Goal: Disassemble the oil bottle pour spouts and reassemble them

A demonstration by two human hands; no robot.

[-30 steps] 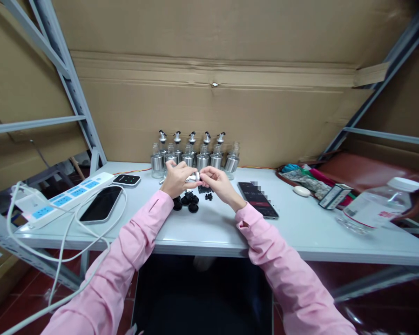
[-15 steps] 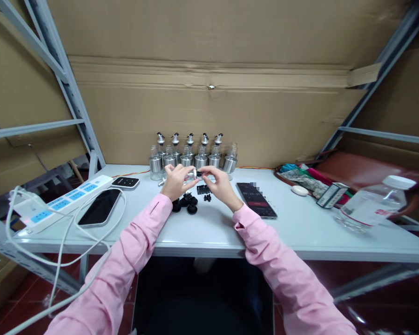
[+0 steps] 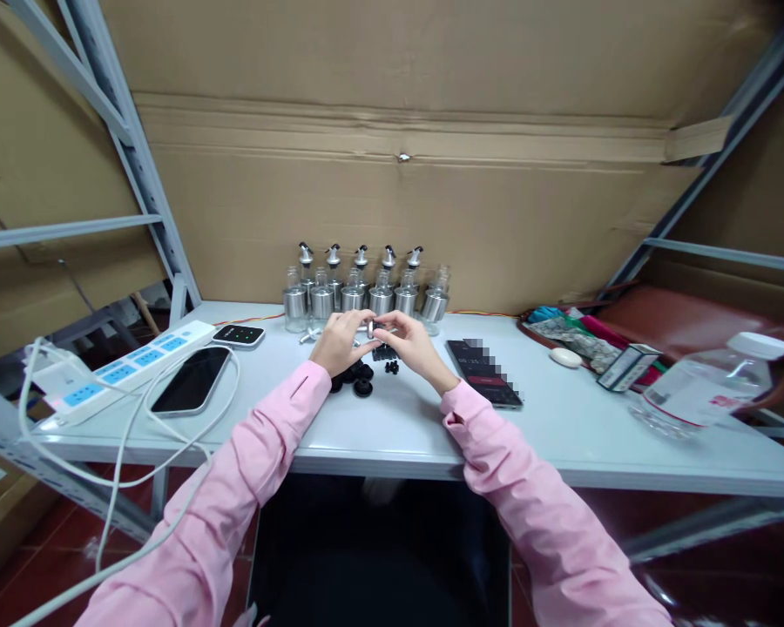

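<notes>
Over the table my left hand (image 3: 340,344) pinches a small shiny silver round part (image 3: 370,329) between thumb and fingers. My right hand (image 3: 410,345) closes on the same part from the other side, with its fingertips meeting those of the left. Whatever lies inside the part is hidden by the fingers. Below the hands are several black round stoppers (image 3: 362,387), a row of black pieces (image 3: 385,353) and a cluster of tiny black pieces (image 3: 391,367). Small silver pieces (image 3: 309,336) lie left of my left hand.
Behind the hands stand several glass bottles with steel sleeves (image 3: 322,300); those at the back carry pourer tops (image 3: 361,255). To the left are a power strip (image 3: 124,370), a phone (image 3: 192,380) and white cables. Another phone (image 3: 483,373) and a plastic bottle (image 3: 706,383) are right.
My right fingers have come in against the silver part, and the black piece seen at their tips is now hidden. The whole view has shifted slightly.
</notes>
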